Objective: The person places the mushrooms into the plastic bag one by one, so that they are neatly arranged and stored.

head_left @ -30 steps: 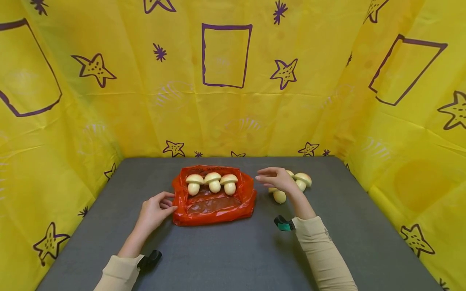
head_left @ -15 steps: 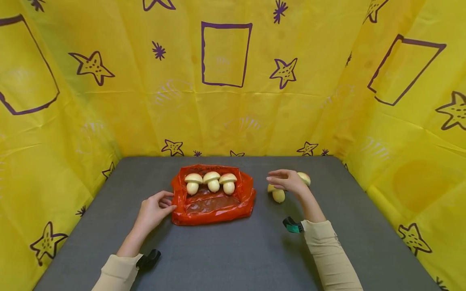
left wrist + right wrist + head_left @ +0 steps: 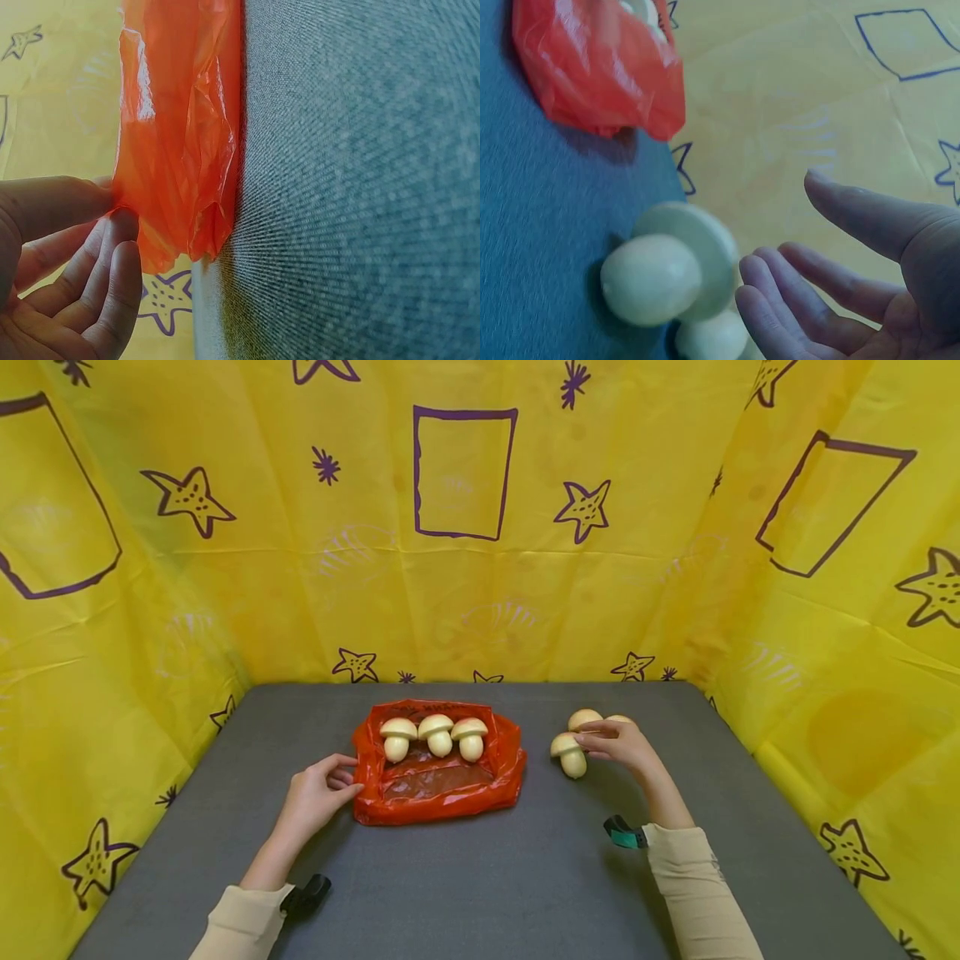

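Observation:
My left hand (image 3: 321, 793) pinches the left edge of a red plastic bag (image 3: 442, 810) between thumb and fingers; the left wrist view shows the thin film (image 3: 180, 135) at the fingertips. Inside the spread bag, three toy mushrooms (image 3: 437, 735) lie in a row, caps toward the back. To the right of the bag, my right hand (image 3: 618, 745) is over a small group of more mushrooms, fingers loosely bent and thumb apart from them. The nearest mushroom (image 3: 651, 281) is just beyond the fingertips in the right wrist view. Behind it sits another mushroom (image 3: 585, 718), and the hand partly covers a third.
A dark grey table (image 3: 465, 893) carries everything. Yellow cloth walls (image 3: 465, 602) with purple star drawings surround it at the back and both sides. Black straps with small devices (image 3: 306, 896) are on both wrists.
My right hand has moved right, away from the bag, and lowered toward the loose mushrooms. The back mushroom it had covered is visible again. The left hand and bag stay as they were.

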Motion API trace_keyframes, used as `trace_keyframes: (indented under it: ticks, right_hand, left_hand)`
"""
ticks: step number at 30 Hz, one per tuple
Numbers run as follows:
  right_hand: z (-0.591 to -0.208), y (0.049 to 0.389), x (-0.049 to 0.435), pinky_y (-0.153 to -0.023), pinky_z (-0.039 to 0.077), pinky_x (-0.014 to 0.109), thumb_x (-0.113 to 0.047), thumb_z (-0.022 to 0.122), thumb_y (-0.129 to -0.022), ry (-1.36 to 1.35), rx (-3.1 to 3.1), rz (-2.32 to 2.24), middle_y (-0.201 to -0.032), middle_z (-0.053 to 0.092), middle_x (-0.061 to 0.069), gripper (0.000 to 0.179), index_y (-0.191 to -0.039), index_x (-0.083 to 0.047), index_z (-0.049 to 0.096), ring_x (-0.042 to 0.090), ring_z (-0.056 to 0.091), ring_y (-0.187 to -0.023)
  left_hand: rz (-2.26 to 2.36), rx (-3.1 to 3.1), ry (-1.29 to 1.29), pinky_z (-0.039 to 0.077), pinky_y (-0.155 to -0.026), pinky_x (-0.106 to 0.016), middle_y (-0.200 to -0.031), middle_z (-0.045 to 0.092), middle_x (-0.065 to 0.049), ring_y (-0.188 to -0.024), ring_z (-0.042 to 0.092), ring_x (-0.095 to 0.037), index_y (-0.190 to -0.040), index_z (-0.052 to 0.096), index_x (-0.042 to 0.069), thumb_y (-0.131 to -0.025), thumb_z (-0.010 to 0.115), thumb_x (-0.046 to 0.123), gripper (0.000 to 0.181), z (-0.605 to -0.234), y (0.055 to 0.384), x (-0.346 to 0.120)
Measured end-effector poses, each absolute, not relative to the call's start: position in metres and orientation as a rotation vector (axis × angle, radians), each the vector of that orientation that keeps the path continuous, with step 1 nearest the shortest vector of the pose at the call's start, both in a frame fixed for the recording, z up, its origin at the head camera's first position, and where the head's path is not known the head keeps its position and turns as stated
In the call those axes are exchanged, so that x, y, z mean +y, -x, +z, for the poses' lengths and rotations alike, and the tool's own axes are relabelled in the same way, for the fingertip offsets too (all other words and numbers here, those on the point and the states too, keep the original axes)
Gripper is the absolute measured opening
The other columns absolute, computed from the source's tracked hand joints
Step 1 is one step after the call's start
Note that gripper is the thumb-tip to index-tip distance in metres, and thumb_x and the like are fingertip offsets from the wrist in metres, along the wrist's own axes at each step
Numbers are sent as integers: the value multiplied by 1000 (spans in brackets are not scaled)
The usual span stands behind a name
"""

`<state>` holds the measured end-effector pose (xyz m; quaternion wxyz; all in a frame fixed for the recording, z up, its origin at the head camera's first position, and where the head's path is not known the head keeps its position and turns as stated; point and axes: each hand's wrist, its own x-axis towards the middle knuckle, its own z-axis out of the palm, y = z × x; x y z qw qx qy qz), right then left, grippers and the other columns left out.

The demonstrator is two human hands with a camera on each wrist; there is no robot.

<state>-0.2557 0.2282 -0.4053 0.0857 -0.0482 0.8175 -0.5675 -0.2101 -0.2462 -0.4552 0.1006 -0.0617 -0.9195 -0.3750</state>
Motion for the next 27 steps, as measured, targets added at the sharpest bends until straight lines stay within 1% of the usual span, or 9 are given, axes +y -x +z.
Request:
trace_keyframes:
  ticks: [4,9,13,22,27]
  right_hand:
    - [-411,253,235,-94,48,45,-18,62,-92,118,2424,-1676,-124,59,26,53,-131,14,45,30,63,-108]
    - [-419,251,242,-90,51,38,-17,61,-93,94,2430,-1643,-126,56,29,52,-131,14,45,21,65,-103]
    - [-424,251,246,-87,53,33,-17,63,-91,63,2431,-1639,-124,58,26,52,-130,13,47,14,66,-98]
    - [-439,256,250,-88,52,38,-19,66,-89,44,2417,-1633,-115,65,20,51,-127,12,51,14,67,-97]
    - [-448,259,250,-87,53,37,-17,65,-90,44,2378,-1642,-116,65,21,52,-129,13,49,16,67,-97]
  left_hand:
    - [-1112,-2717,188,50,-63,-22,-87,69,-7,-73,64,-14,-111,65,5,-80,76,17,35,-455,210,-246]
    - [-1113,-2723,184,50,-63,-21,-87,69,-6,-73,64,-14,-110,65,5,-80,77,18,35,-456,209,-246]
    - [-1114,-2729,174,50,-63,-22,-86,68,-5,-73,63,-13,-110,65,6,-80,77,18,35,-456,210,-246]
    - [-1118,-2733,159,50,-64,-21,-87,68,-6,-73,63,-13,-110,65,6,-80,76,17,34,-454,211,-245]
    - [-1121,-2735,165,50,-64,-21,-87,68,-6,-73,63,-13,-111,65,6,-80,76,17,35,-454,210,-245]
